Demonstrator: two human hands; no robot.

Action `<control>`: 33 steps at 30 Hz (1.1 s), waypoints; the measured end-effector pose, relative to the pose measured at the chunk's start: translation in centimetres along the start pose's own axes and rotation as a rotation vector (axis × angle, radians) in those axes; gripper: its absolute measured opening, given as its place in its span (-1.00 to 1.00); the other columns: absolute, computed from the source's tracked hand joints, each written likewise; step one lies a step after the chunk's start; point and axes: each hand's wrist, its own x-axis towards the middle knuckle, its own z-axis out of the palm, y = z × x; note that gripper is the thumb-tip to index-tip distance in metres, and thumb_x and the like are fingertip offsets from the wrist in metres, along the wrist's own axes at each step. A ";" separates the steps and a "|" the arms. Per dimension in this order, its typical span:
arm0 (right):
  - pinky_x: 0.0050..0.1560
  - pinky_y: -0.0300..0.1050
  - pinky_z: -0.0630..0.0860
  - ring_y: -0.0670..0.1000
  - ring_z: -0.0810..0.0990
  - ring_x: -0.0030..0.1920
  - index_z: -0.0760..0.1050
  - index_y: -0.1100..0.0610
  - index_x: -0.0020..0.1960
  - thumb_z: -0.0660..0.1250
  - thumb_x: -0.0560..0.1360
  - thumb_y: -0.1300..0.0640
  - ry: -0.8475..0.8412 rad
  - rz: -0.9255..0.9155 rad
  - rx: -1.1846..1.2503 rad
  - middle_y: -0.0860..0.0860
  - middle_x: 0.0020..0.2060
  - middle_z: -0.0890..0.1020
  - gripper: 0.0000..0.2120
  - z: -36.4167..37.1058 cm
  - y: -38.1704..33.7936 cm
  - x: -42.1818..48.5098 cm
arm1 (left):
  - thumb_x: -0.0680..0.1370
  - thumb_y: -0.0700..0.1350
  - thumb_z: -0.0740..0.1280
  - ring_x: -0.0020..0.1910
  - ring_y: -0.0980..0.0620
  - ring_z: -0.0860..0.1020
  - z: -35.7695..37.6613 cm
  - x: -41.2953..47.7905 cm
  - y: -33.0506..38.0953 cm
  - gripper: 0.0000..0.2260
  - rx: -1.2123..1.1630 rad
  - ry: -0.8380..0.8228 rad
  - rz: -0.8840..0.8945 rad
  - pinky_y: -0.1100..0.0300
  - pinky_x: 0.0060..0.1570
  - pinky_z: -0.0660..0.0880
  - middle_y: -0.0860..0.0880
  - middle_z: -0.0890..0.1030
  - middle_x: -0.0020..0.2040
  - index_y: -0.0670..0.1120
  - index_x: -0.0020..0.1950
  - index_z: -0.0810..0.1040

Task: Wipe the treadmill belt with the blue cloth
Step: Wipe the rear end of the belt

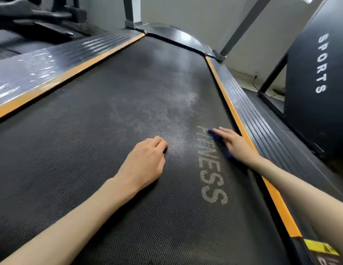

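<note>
The blue cloth (212, 132) is soft and light (it bunches easily), so it is best kept flat under the palm. It lies on the treadmill belt (109, 131) beside the right orange stripe (233, 111), under the right hand (233, 143), whose grip is open, with straight fingers pressing. The left hand (145, 161) rests curled on the belt and holds nothing.

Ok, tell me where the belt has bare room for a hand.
Bare belt runs from the left hand to the left orange strip, and ahead to the motor cover. Crowded by the right strip, where the right hand presses the blue cloth.
</note>
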 end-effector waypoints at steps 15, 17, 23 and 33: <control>0.37 -0.31 0.19 -0.05 0.35 0.36 0.39 0.06 0.39 0.11 0.54 0.36 -0.111 -0.267 0.047 0.05 0.37 0.39 -0.53 0.1 -4.8 -5.3 | 0.44 -0.03 -0.02 -0.13 -0.03 0.53 0.1 0.3 0.3 -0.63 0.024 0.018 -0.042 0.06 -0.06 0.47 0.00 0.55 -0.05 -0.10 0.01 0.53; 0.35 -0.26 0.18 0.08 0.37 0.36 0.38 0.10 0.39 0.10 0.54 0.39 -0.024 -0.036 0.002 0.14 0.36 0.39 -0.54 0.7 -2.0 -0.6 | 0.44 -0.02 -0.03 -0.10 -0.04 0.53 0.1 0.3 0.3 -0.61 0.013 0.019 -0.041 0.05 -0.03 0.46 -0.01 0.55 -0.02 -0.10 0.03 0.53; 0.34 -0.09 0.30 0.05 0.39 0.35 0.42 -0.03 0.35 0.14 0.52 0.32 0.071 0.125 0.006 -0.02 0.35 0.45 -0.53 1.3 -5.0 1.4 | 0.44 0.00 -0.04 -0.09 -0.07 0.53 0.3 0.4 0.4 -0.58 0.031 0.029 -0.029 0.02 -0.02 0.48 -0.03 0.56 -0.01 -0.11 0.04 0.53; 0.44 -0.08 0.21 0.01 0.35 0.40 0.45 0.05 0.34 0.15 0.53 0.40 -0.125 -0.284 0.126 0.04 0.36 0.43 -0.54 0.7 -6.0 -2.6 | 0.45 0.02 -0.05 -0.06 -0.07 0.54 0.2 0.2 0.1 -0.54 -0.007 0.035 -0.022 0.03 0.01 0.46 -0.04 0.57 0.05 -0.12 0.07 0.55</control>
